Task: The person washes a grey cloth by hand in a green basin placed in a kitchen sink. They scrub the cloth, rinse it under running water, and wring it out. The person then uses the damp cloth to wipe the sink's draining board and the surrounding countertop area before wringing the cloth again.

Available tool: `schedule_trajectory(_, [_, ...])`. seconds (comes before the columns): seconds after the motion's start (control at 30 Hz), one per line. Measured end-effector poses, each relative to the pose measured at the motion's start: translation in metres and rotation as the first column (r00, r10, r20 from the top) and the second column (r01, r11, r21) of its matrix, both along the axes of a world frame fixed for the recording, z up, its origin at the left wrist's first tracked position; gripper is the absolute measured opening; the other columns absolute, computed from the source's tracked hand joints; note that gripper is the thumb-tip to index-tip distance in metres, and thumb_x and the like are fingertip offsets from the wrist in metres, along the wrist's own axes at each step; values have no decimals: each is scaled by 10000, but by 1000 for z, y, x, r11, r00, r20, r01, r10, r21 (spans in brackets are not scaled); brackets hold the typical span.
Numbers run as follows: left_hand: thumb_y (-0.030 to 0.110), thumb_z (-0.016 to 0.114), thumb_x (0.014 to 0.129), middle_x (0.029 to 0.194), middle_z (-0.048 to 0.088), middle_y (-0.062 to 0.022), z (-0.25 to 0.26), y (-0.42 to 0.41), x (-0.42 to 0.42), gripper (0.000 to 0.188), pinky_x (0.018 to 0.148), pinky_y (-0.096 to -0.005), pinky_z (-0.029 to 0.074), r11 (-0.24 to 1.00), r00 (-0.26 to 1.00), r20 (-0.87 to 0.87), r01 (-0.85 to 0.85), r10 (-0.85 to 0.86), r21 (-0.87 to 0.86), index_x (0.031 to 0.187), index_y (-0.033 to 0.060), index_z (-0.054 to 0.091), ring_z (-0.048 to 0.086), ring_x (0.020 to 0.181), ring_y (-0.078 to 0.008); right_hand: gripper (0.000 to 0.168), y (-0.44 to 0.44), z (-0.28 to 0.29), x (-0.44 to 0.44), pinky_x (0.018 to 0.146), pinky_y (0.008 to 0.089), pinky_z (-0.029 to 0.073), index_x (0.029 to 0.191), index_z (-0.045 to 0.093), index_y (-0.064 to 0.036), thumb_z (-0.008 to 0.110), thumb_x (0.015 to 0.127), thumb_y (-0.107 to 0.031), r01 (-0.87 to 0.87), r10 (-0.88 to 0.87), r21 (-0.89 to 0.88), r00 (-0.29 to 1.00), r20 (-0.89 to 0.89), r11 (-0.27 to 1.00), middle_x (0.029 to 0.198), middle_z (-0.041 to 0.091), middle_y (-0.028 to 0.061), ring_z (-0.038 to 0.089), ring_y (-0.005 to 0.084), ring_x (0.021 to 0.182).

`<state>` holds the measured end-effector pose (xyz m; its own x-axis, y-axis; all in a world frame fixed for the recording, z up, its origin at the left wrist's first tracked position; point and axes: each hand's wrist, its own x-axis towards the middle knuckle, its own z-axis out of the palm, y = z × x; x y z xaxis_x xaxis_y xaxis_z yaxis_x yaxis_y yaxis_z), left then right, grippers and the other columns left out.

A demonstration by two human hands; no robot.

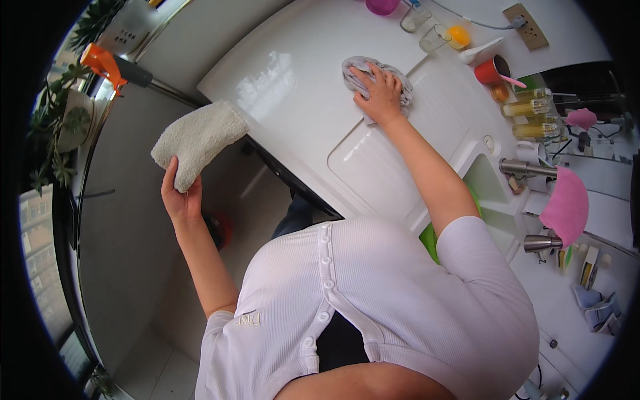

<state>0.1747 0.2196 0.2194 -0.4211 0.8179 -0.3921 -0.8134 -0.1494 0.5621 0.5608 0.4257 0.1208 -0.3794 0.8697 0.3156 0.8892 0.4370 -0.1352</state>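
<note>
My left hand [184, 197] is raised at the left, beyond the counter's edge, and pinches the lower end of a cream terry cloth [202, 135]. The cloth looks folded, with its far end overlapping the counter's corner in the picture. On the glossy white countertop [310, 95] my right hand [381, 95] lies spread over a bunched light grey cloth [350, 70], fingers pressing into it. Part of that cloth is hidden under the palm. A bright white patch [265, 82] shows on the counter to the left; I cannot tell whether it is glare or a wet smear.
Drinking glasses [435, 39], a red cup [487, 71] and several yellow bottles [527, 108] line the counter's back. At right are the sink [485, 180] and a metal faucet [525, 167]. Potted succulents [75, 120] and an orange-ended pole [102, 65] stand left.
</note>
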Motion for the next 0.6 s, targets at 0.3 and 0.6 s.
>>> schedule_trajectory(0.3, [56, 543, 849, 990, 609, -129, 11, -38, 5, 219, 744, -355, 552, 999, 999, -26, -28, 28, 20, 1052, -25, 526, 622, 894, -237, 576, -90, 23, -73, 983, 433, 246, 1196, 535, -305, 607, 631, -215, -534, 517, -118, 843, -148, 837, 1281, 436, 13, 404, 262, 1096])
schedule_trajectory(0.6, [53, 562, 834, 994, 611, -105, 9, -57, 4, 216, 762, -339, 548, 996, 996, -2, -84, 84, -13, 1039, -9, 531, 623, 888, -218, 561, -133, 41, -38, 964, 445, 273, 1161, 558, -275, 628, 617, -156, -662, 641, -226, 749, -168, 715, 1243, 456, 32, 413, 274, 1097])
